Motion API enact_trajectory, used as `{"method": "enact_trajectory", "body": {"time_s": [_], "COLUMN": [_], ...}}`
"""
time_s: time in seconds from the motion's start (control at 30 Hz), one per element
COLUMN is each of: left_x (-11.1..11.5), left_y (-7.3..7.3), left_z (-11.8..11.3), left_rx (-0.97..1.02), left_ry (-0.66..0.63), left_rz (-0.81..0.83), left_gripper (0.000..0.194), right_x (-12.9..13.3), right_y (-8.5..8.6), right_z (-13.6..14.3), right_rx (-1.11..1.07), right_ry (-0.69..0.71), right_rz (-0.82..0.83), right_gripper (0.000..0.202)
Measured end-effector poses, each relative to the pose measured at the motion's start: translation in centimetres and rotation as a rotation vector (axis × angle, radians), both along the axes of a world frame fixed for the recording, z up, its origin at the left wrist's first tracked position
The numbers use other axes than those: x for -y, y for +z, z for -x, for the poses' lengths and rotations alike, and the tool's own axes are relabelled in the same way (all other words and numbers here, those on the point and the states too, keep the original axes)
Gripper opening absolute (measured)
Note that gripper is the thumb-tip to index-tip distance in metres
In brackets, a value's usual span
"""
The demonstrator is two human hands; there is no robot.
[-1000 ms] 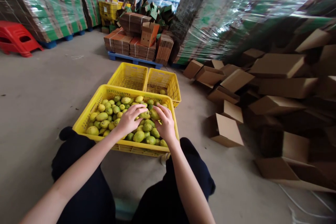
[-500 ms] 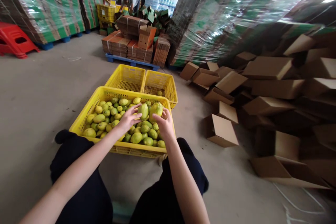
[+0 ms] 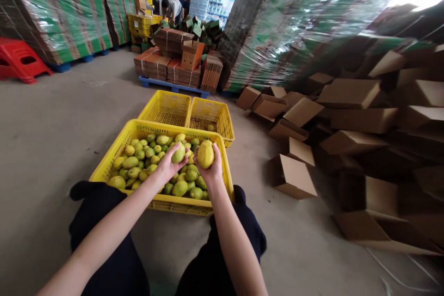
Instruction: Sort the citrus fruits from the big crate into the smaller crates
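My left hand [image 3: 168, 166] is closed round a yellow-green lemon [image 3: 179, 153]. Beside it, my right hand [image 3: 212, 170] grips a larger, yellower lemon [image 3: 206, 154], its fingers wrapped behind the fruit. Both hands are raised over a big yellow plastic crate [image 3: 111, 150] that stands in front of my knees. Many loose lemons [image 3: 130, 162], from green to yellow, fill the crate below the hands. The two held lemons are close together but apart.
Behind the full crate stand two yellow crates, a left one [image 3: 163, 101] and a right one [image 3: 225, 122] with a small fruit inside. Cardboard boxes [image 3: 294, 175] lie heaped on the right. Flattened cartons rest on a blue pallet [image 3: 173, 86]. A red stool [image 3: 26, 62] and a bending person [image 3: 173, 9] are farther off.
My fingers have closed more fully round both lemons. The right hand has turned, so its lemon now rests in the palm. The left lemon has shifted slightly left and down.
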State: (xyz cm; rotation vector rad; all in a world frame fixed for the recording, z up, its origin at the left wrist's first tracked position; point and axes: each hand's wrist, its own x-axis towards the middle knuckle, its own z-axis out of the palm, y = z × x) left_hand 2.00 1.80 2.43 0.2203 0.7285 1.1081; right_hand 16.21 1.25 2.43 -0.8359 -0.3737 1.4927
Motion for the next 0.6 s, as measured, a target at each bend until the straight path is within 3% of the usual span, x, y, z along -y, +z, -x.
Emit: {"method": "enact_trajectory", "body": {"time_s": [0.1, 0.17, 0.23, 0.37, 0.6], "left_x": [0.1, 0.1, 0.0, -0.4, 0.1], "left_y": [-0.9, -1.5, -1.8, -1.3, 0.6], "left_z": [-0.6, -0.9, -0.9, -0.2, 0.6], "left_rx": [-0.108, -0.187, -0.179, -0.007, 0.159], "left_ry": [0.141, 0.188, 0.158, 0.074, -0.012], "left_rz": [-0.004, -0.060, -0.110, -0.041, -0.034], "left_gripper": [0.014, 0.018, 0.022, 0.032, 0.035], "right_x": [-0.7, -1.1, -1.4, -1.7, -0.4], "right_y": [-1.1, -1.8, -2.2, -2.3, -1.8], "right_z": [0.6, 1.0, 1.2, 0.9, -0.4], "right_rx": [0.056, 0.104, 0.133, 0.090, -0.001], "right_ry": [-0.067, -0.012, 0.085, 0.234, 0.176], "right_rz": [0.007, -0.011, -0.025, -0.041, -0.021], "right_gripper": [0.033, 0.037, 0.042, 0.044, 0.041]}}
